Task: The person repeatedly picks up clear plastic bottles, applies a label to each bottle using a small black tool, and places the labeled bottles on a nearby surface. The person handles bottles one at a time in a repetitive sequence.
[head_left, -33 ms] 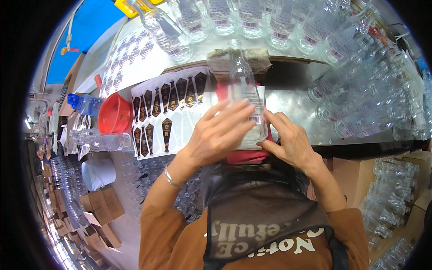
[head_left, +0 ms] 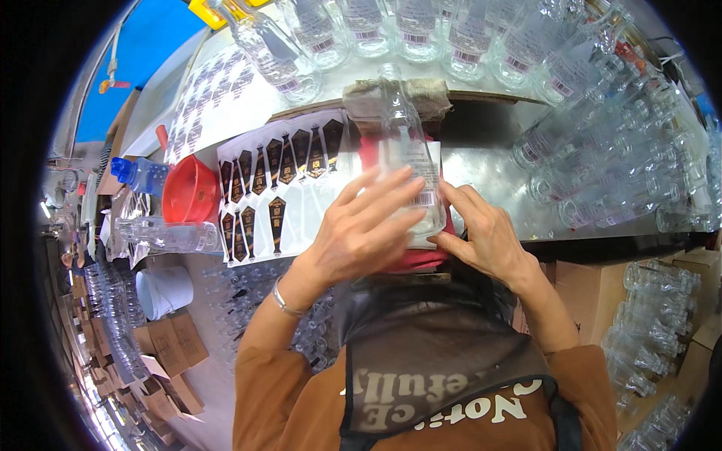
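A clear glass bottle (head_left: pixel 402 128) lies on its back in front of me, its neck on a folded beige cloth pad (head_left: pixel 353 99) and its base toward me. A printed label with a barcode shows through or on its body. My left hand (head_left: pixel 365 229) is over the bottle's left side, fingers spread and a little blurred; whether they touch the glass I cannot tell. My right hand (head_left: pixel 485 233) steadies the bottle's base at its right corner between thumb and fingers. Red cloth (head_left: pixel 417 259) shows under the bottle.
To the left lies a sheet of black-and-gold stickers (head_left: pixel 289 210). Beyond it are a red plastic scoop (head_left: pixel 188 192), a blue-capped plastic bottle (head_left: pixel 143 174) and a lying glass bottle (head_left: pixel 169 235). Labelled glass bottles (head_left: pixel 417 34) stand along the back; more crowd the right.
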The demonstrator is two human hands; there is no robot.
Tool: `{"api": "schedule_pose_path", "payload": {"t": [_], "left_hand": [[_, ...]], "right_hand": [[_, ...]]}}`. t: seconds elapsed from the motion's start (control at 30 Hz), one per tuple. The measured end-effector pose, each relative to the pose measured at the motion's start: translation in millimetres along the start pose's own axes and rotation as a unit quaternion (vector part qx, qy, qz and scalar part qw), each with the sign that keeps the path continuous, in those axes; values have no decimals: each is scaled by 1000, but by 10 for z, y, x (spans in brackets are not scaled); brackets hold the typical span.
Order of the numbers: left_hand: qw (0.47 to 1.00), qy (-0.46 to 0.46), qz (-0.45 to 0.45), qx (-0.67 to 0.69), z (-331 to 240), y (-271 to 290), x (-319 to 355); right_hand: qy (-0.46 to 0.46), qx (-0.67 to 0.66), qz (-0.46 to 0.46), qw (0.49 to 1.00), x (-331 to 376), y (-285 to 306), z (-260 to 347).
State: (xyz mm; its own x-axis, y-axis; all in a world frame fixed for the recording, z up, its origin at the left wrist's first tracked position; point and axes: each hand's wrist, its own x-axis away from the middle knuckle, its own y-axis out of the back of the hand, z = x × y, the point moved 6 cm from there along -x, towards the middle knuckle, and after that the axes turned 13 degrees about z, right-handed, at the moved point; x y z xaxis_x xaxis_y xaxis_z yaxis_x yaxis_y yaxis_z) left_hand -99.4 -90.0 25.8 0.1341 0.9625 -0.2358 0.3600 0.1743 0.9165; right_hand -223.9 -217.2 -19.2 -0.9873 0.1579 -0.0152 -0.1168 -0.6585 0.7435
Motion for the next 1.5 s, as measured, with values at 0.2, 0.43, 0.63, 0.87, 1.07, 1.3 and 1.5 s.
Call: {"api": "schedule_pose_path", "payload": {"t": [0.2,0.43,0.63,0.87,1.07,1.3,1.5], "left_hand": [[981,105,-110,118,130,11,-52],[958,180,-145,172,250,-259,-26],[957,177,-149,177,274,-272,2],[927,183,-169,280,325,-268,22],[939,185,-155,243,287,-325,27],[937,180,-160,252,316,-339,20],[930,178,-171,273,319,-335,25]], "right_hand": [[-47,-166,55,983,-114,174,-108],[-76,-315,21,946,-462,60,-275],[-60,-332,13,941,-483,19,-359],[-53,-359,-1,932,-406,-81,-380],[-70,-366,11,928,-358,-70,-287],[-73,-350,4,934,-373,-62,-289],[-40,-377,-5,926,-396,-94,-380]]}}
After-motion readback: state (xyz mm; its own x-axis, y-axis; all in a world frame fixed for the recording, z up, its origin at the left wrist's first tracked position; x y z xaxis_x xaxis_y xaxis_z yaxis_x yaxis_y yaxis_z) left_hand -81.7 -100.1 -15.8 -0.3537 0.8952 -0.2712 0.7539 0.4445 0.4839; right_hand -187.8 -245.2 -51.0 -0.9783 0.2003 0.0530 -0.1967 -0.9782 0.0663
